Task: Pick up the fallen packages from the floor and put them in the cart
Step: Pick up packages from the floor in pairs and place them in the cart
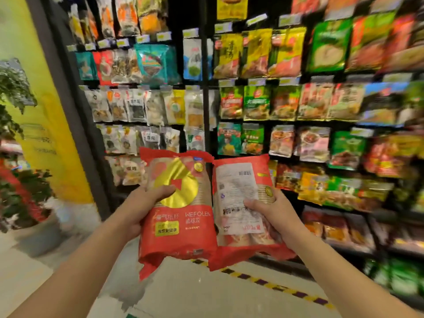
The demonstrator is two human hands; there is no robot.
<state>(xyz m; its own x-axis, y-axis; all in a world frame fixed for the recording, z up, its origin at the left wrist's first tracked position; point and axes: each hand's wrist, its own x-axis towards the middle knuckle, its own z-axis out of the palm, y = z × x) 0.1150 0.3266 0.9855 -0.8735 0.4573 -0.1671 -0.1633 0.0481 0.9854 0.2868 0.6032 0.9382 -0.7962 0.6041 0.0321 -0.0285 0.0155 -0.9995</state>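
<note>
A tall black shelving wall (298,99) hung with rows of colourful snack packets fills most of the view ahead and to my right, blurred at the far edge. Below it runs a pale smooth floor (206,294), crossed by a strip of yellow and black striped tape (263,282). To my left stands a bright yellow wall panel (57,134), with a leafy green potted plant (20,191) beside it.

Both fallen packages are off the floor, held up side by side in front of me with their inner edges touching. My left grip (142,203) is wrapped round the red plastic package with the gold disc (181,226), thumb lying across the disc. My right grip (275,210) is wrapped round the red plastic package with the white barcode label (238,203), thumb pressed on the label, its back facing me.

I judge the picking up done and the carrying in hand. The cart is nowhere in view, so the next move calls for turning to find it, then lowering both soft, crinkly bags inside without letting either slip
</note>
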